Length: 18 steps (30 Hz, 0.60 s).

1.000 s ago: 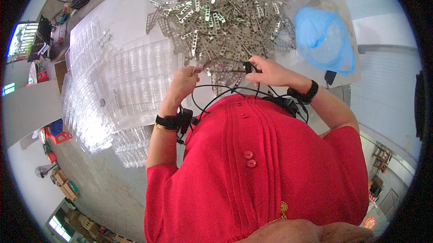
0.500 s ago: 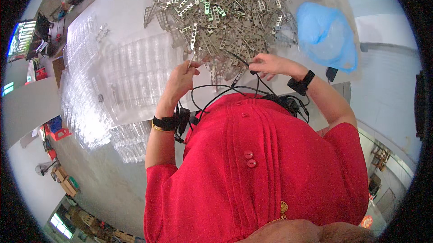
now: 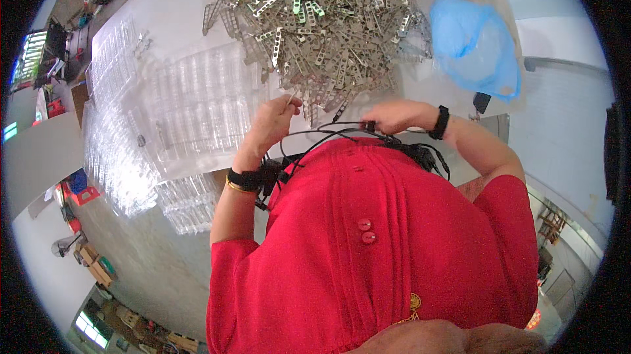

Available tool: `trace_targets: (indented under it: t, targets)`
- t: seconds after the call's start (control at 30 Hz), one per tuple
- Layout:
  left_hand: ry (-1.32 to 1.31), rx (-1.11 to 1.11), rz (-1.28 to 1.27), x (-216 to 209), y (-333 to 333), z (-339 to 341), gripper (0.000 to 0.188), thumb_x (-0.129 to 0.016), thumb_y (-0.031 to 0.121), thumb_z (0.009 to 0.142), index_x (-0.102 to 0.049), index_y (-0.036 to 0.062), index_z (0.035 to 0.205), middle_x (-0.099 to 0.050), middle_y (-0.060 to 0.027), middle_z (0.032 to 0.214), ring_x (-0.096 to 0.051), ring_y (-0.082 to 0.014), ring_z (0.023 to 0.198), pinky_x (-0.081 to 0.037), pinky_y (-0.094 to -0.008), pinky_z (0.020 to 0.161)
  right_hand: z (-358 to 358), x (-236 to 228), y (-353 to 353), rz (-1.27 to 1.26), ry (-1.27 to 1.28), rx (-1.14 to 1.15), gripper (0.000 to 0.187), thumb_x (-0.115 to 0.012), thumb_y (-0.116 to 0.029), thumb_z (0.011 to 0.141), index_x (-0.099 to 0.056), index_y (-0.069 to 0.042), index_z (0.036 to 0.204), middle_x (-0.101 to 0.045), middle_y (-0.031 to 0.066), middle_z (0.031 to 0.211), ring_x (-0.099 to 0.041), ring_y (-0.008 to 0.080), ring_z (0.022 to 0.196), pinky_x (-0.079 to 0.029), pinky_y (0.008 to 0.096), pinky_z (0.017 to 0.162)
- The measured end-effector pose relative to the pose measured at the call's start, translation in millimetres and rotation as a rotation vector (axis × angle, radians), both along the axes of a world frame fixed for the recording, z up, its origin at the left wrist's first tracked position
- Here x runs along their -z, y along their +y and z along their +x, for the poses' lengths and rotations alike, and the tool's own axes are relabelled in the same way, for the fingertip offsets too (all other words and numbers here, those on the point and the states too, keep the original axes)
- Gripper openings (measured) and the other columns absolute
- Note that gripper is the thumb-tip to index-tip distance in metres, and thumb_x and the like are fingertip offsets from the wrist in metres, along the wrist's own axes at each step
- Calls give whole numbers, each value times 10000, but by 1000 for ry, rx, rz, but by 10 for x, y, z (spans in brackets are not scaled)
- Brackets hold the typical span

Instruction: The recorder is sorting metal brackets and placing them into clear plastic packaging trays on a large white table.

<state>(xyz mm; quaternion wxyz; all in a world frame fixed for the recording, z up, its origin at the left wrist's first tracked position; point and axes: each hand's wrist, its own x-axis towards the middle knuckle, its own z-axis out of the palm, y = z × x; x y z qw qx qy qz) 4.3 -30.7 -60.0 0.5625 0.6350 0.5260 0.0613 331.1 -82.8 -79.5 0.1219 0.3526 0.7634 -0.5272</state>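
Note:
My left hand [image 3: 271,122] is at the near edge of the heap, thumb and fingers pinched on a thin pale strip [image 3: 290,99], probably seen edge-on. My right hand [image 3: 399,117] is smeared by motion near the table's front edge. Its fingers are closed at a black cable [image 3: 328,124] that loops in front of my red top. Just beyond both hands lies a large heap of flat metal strips with rows of holes [image 3: 328,38]. Some strips catch a greenish shine.
Clear plastic blister trays [image 3: 197,91] spread over the left of the white table, some hanging over its edge [image 3: 190,203]. A crumpled blue plastic bag [image 3: 474,48] sits at the right. Black cables [image 3: 427,157] bunch against my waist.
My right hand has drawn the cable down off the heap's edge toward my body. My left hand has shifted slightly right and down, still pinching the thin strip. The view has shifted a little.

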Motion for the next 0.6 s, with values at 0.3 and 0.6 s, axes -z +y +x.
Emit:
trace_targets:
  t: [0.3, 0.6]
  targets:
    - [0, -94, -37, 359, -27, -30, 284, -470, 172, 996, -627, 45, 1196, -675, -34, 880, -486, -92, 562, -462, -284, 542, -67, 777, -20, -30, -354, -123, 259, -503, -133, 841, -638, 22, 998, -687, 238, 927, -647, 382, 835, -498, 471, 749]
    - [-226, 216, 27, 810, -361, 182, 239, -525, 127, 957, -631, 34, 1149, -694, -152, 1004, -651, -301, 923, -502, -402, 853, -384, 576, 51, -153, -35, -188, 314, -563, -167, 842, -619, -4, 1104, -677, 222, 1001, -636, 377, 870, -501, 462, 790]
